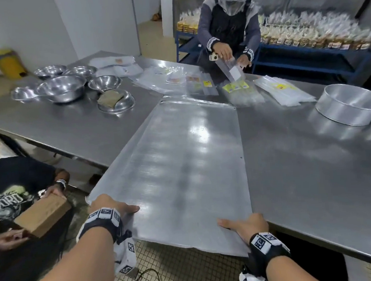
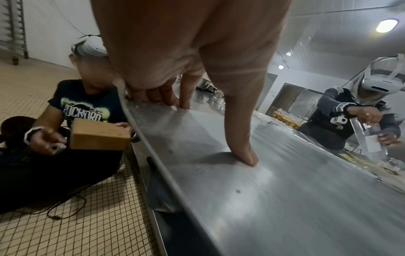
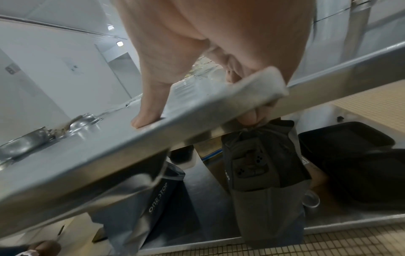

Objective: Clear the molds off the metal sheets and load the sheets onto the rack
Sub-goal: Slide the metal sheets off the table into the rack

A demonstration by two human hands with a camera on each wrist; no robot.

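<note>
A large bare metal sheet (image 1: 181, 162) lies across the steel table (image 1: 303, 176), with its near end sticking out past the table's corner over the floor. My left hand (image 1: 112, 205) grips the near left corner, thumb (image 2: 241, 138) flat on top and fingers (image 2: 157, 97) curled over the side edge. My right hand (image 1: 239, 228) grips the near right corner, thumb (image 3: 151, 107) on top and fingers (image 3: 252, 117) under the sheet (image 3: 109, 155). No molds lie on this sheet. A round aluminium mold (image 1: 349, 104) stands on the table at the right.
Steel bowls (image 1: 62, 87) crowd the table's far left. Plastic bags (image 1: 242, 90) lie beyond the sheet, where a person (image 1: 228, 38) packs them. Another person (image 1: 15, 196) sits on the floor at my left holding a wooden block (image 1: 42, 214). A tall rack (image 2: 13, 26) stands by the wall.
</note>
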